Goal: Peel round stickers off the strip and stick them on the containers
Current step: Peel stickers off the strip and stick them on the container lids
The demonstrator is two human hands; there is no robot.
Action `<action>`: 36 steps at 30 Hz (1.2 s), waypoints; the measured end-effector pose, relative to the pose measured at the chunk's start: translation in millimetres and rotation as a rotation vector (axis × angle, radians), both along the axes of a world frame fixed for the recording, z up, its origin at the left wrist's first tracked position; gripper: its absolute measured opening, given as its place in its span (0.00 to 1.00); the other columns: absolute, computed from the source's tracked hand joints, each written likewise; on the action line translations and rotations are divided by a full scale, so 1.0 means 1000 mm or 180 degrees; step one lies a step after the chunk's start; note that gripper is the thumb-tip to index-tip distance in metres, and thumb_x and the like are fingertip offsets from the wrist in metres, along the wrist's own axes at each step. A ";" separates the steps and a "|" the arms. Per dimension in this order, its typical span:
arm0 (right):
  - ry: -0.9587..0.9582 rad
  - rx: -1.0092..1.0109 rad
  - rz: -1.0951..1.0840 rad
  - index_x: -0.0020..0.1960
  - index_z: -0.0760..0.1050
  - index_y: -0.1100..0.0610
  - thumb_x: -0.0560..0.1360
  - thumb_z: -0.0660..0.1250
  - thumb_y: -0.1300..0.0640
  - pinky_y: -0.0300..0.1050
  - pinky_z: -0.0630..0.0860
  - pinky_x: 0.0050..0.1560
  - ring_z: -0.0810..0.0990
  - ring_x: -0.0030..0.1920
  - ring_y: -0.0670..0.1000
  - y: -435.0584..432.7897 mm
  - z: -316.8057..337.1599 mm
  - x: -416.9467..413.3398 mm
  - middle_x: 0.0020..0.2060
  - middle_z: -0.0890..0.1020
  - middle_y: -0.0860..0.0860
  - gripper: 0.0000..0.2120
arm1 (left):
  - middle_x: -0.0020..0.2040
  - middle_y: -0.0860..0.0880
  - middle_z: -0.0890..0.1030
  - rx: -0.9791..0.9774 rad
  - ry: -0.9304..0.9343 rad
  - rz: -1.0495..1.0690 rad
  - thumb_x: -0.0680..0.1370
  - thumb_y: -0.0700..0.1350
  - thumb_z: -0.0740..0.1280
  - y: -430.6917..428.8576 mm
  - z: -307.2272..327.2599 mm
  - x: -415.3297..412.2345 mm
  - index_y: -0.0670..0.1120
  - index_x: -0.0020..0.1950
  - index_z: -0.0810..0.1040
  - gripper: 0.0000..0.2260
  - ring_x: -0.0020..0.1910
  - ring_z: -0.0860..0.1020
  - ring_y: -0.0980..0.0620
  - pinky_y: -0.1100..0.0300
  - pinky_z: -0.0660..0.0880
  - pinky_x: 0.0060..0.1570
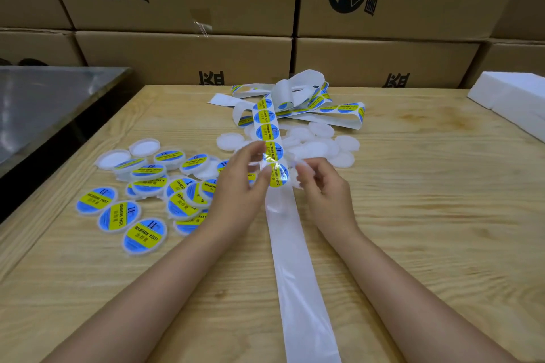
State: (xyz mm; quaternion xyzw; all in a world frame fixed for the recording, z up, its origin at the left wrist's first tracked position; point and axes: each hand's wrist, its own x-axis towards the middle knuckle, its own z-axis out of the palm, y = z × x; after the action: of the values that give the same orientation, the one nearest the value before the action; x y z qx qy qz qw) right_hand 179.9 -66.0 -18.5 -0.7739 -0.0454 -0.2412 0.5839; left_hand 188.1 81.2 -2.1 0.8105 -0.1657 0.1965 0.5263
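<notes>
A white backing strip (pixel 295 259) runs down the middle of the wooden table, carrying round blue-and-yellow stickers (pixel 267 131) farther up. My left hand (pixel 239 186) pinches the edge of the lowest sticker (pixel 278 175) on the strip. My right hand (pixel 321 186) holds a plain white round container (pixel 298 163) just right of that sticker. Several labelled containers (pixel 144 234) lie at the left. Unlabelled white containers (pixel 324 144) are piled behind my hands.
The strip's loose coils (pixel 303 97) lie tangled at the far middle of the table. A white foam block (pixel 513 97) sits at the right edge. Cardboard boxes (pixel 182 3) stand stacked behind. A metal table (pixel 44 97) stands to the left.
</notes>
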 end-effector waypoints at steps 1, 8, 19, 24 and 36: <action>0.0038 0.0142 0.0130 0.42 0.75 0.50 0.78 0.63 0.53 0.48 0.76 0.41 0.79 0.37 0.54 0.000 0.000 0.000 0.33 0.79 0.47 0.06 | 0.57 0.53 0.77 -0.0251 0.0375 -0.0190 0.78 0.41 0.64 -0.006 -0.002 -0.002 0.47 0.64 0.72 0.14 0.55 0.76 0.61 0.70 0.72 0.53; 0.0788 0.0878 0.1254 0.42 0.78 0.60 0.80 0.60 0.58 0.40 0.75 0.32 0.76 0.30 0.50 0.002 -0.001 0.001 0.29 0.79 0.52 0.12 | 0.44 0.52 0.82 -0.0835 0.0807 -0.0324 0.79 0.40 0.62 -0.006 -0.012 0.003 0.48 0.49 0.77 0.05 0.45 0.80 0.56 0.56 0.77 0.49; 0.0002 -0.2280 0.0086 0.29 0.69 0.58 0.76 0.63 0.56 0.49 0.68 0.37 0.70 0.33 0.53 0.003 -0.007 -0.001 0.26 0.72 0.51 0.17 | 0.33 0.55 0.81 -0.0462 0.0435 0.0395 0.80 0.48 0.60 0.001 -0.021 0.007 0.52 0.44 0.72 0.06 0.38 0.81 0.52 0.59 0.74 0.41; -0.0427 -0.2329 -0.0236 0.24 0.64 0.53 0.68 0.66 0.56 0.47 0.68 0.43 0.73 0.29 0.56 0.001 0.000 -0.007 0.20 0.72 0.54 0.17 | 0.31 0.54 0.78 0.0132 0.0163 0.0403 0.81 0.48 0.57 0.001 -0.021 0.005 0.49 0.49 0.70 0.05 0.32 0.73 0.60 0.62 0.63 0.32; 0.0022 -0.2789 -0.0381 0.52 0.79 0.49 0.69 0.70 0.43 0.42 0.54 0.50 0.71 0.57 0.51 -0.006 -0.010 0.002 0.51 0.79 0.43 0.15 | 0.37 0.48 0.77 0.0696 0.0452 0.0170 0.82 0.50 0.51 -0.002 -0.020 0.004 0.45 0.51 0.62 0.08 0.41 0.76 0.41 0.53 0.67 0.36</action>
State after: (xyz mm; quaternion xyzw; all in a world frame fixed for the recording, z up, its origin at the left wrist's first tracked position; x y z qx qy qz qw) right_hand 181.7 -72.4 -28.9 -0.9504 -0.0965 -0.2299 0.1859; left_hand 192.0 78.8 -21.7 0.8790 -0.1268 0.1334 0.4398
